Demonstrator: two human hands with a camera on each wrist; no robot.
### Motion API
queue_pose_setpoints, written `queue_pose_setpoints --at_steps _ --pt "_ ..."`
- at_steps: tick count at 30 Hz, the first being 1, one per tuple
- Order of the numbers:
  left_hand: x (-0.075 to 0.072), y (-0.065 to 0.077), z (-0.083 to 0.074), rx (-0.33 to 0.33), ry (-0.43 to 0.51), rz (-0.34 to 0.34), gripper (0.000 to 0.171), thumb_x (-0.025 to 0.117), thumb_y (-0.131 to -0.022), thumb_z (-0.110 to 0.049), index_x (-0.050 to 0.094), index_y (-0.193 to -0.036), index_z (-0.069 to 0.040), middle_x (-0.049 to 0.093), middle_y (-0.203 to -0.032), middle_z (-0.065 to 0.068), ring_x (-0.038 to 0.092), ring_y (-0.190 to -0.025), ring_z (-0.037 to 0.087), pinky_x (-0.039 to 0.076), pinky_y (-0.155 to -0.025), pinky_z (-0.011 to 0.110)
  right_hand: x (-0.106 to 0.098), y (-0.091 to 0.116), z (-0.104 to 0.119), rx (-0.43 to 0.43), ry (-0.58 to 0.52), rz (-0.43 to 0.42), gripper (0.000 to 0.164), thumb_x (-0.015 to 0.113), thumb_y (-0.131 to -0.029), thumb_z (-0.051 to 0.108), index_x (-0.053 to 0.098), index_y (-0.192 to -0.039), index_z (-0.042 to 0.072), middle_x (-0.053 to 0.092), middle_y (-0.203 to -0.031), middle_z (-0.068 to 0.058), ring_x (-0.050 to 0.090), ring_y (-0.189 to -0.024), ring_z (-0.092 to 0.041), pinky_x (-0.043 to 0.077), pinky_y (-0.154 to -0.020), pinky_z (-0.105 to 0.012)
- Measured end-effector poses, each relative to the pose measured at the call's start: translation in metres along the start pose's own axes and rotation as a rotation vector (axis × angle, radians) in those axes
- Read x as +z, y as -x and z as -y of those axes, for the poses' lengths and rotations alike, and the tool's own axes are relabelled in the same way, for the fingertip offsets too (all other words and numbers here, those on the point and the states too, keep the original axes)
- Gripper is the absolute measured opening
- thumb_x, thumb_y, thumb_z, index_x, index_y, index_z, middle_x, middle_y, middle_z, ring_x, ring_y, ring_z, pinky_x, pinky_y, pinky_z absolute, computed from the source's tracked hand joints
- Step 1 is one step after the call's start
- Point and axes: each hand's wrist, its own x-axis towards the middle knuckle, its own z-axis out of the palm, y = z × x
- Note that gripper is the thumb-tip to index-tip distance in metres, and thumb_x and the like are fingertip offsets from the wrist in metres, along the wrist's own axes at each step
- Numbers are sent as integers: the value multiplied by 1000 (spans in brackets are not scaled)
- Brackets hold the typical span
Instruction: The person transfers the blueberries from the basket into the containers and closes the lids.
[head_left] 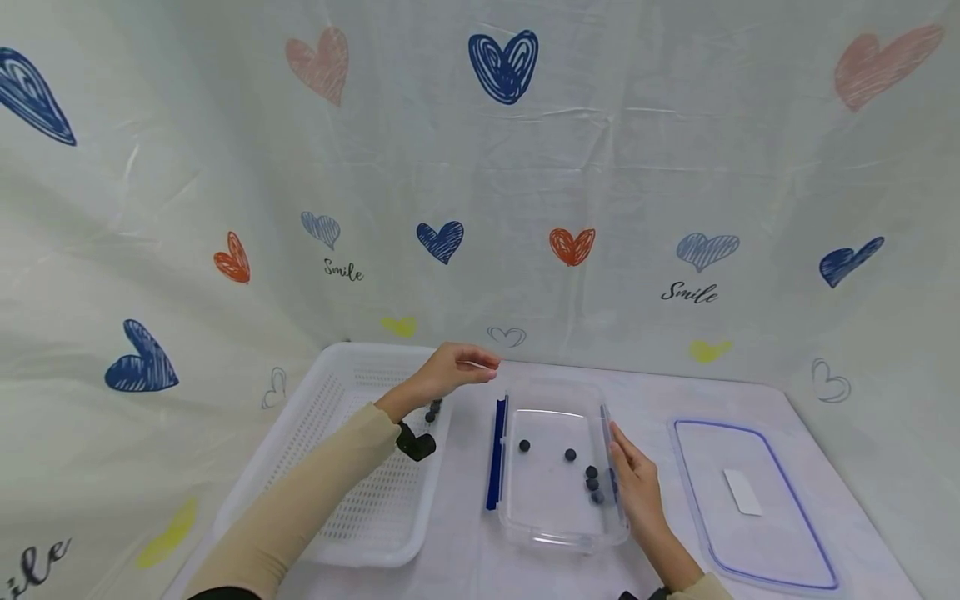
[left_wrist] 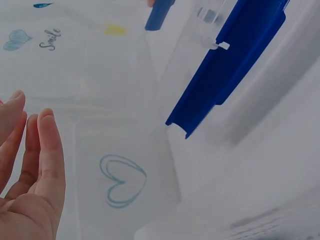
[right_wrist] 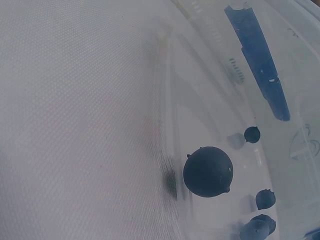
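My left hand (head_left: 457, 371) hovers between the white basket and the clear plastic container (head_left: 551, 533). In the left wrist view, the left fingers (left_wrist: 50, 155) are loosely bent, with nothing visible between them. My right hand (head_left: 637, 483) holds the container's right side near a blue latch; the right wrist view does not show this hand. Inside the container lie several small dark balls (head_left: 570, 455), and the right wrist view shows little nubs on one ball (right_wrist: 208, 171). A blue latch (head_left: 496, 454) hangs out from the container's left side.
The white perforated basket (head_left: 360, 508) stands at left, with a few dark balls (head_left: 431, 416) near its right wall, partly behind my left wrist. At right lies a clear lid (head_left: 772, 533) with a blue seal and a white label (head_left: 742, 492). A heart-printed sheet (head_left: 630, 183) hangs behind the table.
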Motion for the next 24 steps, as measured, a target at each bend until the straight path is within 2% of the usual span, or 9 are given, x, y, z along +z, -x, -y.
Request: queue_pose_setpoints --at_steps 3,10,17,24 --pt "-7 2 3 -8 8 -19 25 68 -84 -24 66 -108 -17 64 -110 4 62 -95 13 48 -87 33 0 0 0 2 -6 3 48 43 -98 32 35 -142 14 32 -145 2 26 -134 -17 26 -104 -33" --pt "-25 9 14 -4 31 -78 33 68 -84 -26 64 -113 -12 63 -109 -1 61 -98 14 49 -87 32 0 0 1 3 -5 2 48 43 -98 35 35 -141 16 32 -145 1 26 -134 -16 26 -104 -32" --pt "-39 18 25 1 60 -138 31 67 -84 -23 64 -112 -10 63 -111 5 60 -101 17 48 -88 33 0 0 0 3 0 2 47 43 -98 33 35 -141 16 32 -145 2 26 -134 -16 26 -104 -31" --pt "-47 29 42 -27 55 -201 38 65 -86 -20 59 -117 1 60 -115 15 58 -104 24 47 -90 37 0 1 -1 -13 -1 -7 49 43 -98 34 37 -141 13 34 -144 1 28 -133 -17 27 -103 -29"
